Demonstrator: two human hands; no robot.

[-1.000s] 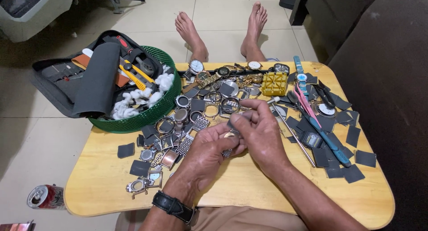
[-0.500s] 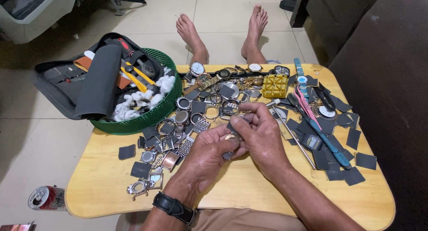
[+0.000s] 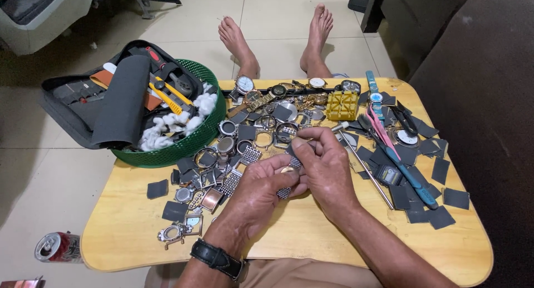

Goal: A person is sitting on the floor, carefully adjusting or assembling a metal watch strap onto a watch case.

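Observation:
My left hand (image 3: 261, 190) and my right hand (image 3: 325, 165) meet over the middle of a low wooden table (image 3: 311, 238). Together they pinch a small watch with a metal mesh band (image 3: 288, 179); the band's end hangs out below my left fingers. Most of the watch is hidden by my fingers. A black wristwatch sits on my left wrist (image 3: 217, 258). Just beyond my hands lies a heap of watch cases, bezels and bands (image 3: 245, 143).
A green basket (image 3: 183, 146) with cotton wads and yellow tools, and a black tool case (image 3: 111, 107), sit at the table's left. A yellow block (image 3: 342, 104), blue-handled tool (image 3: 409, 177) and dark square pads (image 3: 445, 202) lie right. A drink can (image 3: 58, 247) lies on the floor. My bare feet (image 3: 278, 35) show beyond the table.
My hands stay together on the watch with only small finger shifts. The view has tilted slightly; nothing on the table moved.

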